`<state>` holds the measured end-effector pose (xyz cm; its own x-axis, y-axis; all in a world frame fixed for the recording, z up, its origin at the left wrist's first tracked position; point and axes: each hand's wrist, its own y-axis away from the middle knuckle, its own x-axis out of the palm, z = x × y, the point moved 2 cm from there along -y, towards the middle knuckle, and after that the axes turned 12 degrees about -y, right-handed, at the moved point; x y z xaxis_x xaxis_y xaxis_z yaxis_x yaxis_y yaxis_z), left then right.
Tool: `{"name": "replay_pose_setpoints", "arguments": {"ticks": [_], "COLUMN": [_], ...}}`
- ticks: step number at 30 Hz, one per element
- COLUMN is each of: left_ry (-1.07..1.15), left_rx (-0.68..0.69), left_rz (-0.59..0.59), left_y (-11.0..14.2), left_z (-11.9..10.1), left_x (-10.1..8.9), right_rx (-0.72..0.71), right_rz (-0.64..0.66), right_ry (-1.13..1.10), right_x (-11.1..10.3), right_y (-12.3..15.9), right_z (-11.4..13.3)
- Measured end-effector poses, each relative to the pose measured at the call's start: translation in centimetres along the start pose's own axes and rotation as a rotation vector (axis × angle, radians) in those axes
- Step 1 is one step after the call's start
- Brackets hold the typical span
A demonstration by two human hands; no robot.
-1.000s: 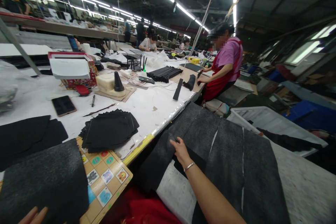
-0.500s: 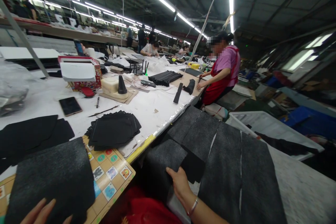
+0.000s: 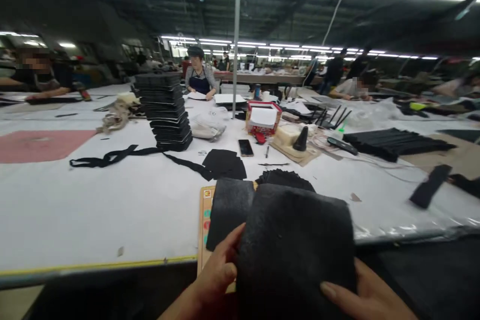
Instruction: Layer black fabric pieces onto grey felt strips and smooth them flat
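Both my hands hold up a dark grey felt piece [image 3: 296,250] in front of me at the table's near edge. My left hand [image 3: 219,270] grips its left edge with the thumb on top. At the lower right corner my right hand [image 3: 360,295] clasps it, thumb across the felt. Behind it a second felt piece [image 3: 228,210] lies on a wooden board with coloured pictures [image 3: 205,220]. Just beyond sits a fanned pile of black cut pieces [image 3: 285,179].
The white table [image 3: 112,210] carries a tall stack of black pieces [image 3: 165,110], a black strap [image 3: 112,156], a phone [image 3: 245,147], a red box [image 3: 263,119], a black cone on a block [image 3: 302,139] and black strips [image 3: 393,142]. Other people work at the far side.
My view has swung left to face the table. My right hand has brought the felt piece from the pile at my right up over the table edge, and my left hand now grips it too.
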<state>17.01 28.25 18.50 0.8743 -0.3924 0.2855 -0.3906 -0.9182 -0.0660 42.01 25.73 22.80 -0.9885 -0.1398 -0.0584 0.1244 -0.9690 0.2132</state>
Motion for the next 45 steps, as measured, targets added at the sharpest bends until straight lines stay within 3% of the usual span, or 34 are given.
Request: {"name": "replay_pose_setpoints", "arguments": {"ticks": [4,8,11,13,15,20,22,24,26,29,30,34,36,38,41,45], "left_ry": [0.000,-0.210,-0.400,-0.583,-0.790,-1.221,-1.364,-1.554,-1.755,-1.903,-1.901,-1.792,-1.746,-1.739,-1.725,-1.687], "left_rx": [-0.040,-0.105,-0.135,-0.165,-0.217,-0.391,-0.461,-0.412,-0.260,0.009,0.105,0.386,0.402,0.349,0.247,0.213], "left_rz": [-0.154,-0.468,-0.629,-0.722,-0.777,-0.765,-0.783,-0.812,-0.864,-0.882,-0.824,-0.357,-0.230,-0.199,-0.180,-0.234], "left_y": [3.4,5.0,5.4,5.5,5.5,5.5,5.7,5.8,6.0,6.0,5.8,4.4,3.8,3.5,3.6,3.7], "left_z": [-2.4,-2.9,-2.4,-2.1,-2.1,-2.2,-2.4,-2.7,-3.0,-2.7,-2.3,1.0,2.6,3.7,4.2,3.5], "left_x": [-4.7,-10.3,-13.9,-16.3,-18.4,-22.0,-22.6,-22.4,-21.3,-17.7,-16.1,-9.2,-6.9,-5.7,-5.8,-6.5], "right_rx": [-0.141,-0.143,-0.046,0.019,-0.009,-0.441,-0.528,-0.569,-0.595,-0.589,-0.580,-0.546,-0.542,-0.521,-0.502,-0.557], "right_rz": [0.274,0.476,0.591,0.611,0.560,0.357,0.342,0.364,0.400,0.461,0.484,0.548,0.563,0.585,0.586,0.469], "right_ry": [-0.056,-0.201,-0.313,-0.339,-0.235,0.554,0.798,0.903,0.928,0.925,0.923,0.925,0.921,0.914,0.904,0.888], "right_x": [8.6,15.6,19.0,20.0,19.7,16.3,15.2,14.3,13.5,12.7,12.5,11.5,11.0,10.7,10.9,12.7], "right_y": [-7.8,-13.2,-15.7,-16.8,-17.2,-13.9,-12.0,-10.5,-9.5,-8.3,-7.9,-6.4,-6.0,-6.1,-7.2,-9.7], "right_z": [2.6,1.0,-0.2,-0.5,-0.7,-2.5,-4.0,-5.3,-6.1,-6.3,-6.2,-5.9,-5.7,-5.5,-4.9,-4.1]}}
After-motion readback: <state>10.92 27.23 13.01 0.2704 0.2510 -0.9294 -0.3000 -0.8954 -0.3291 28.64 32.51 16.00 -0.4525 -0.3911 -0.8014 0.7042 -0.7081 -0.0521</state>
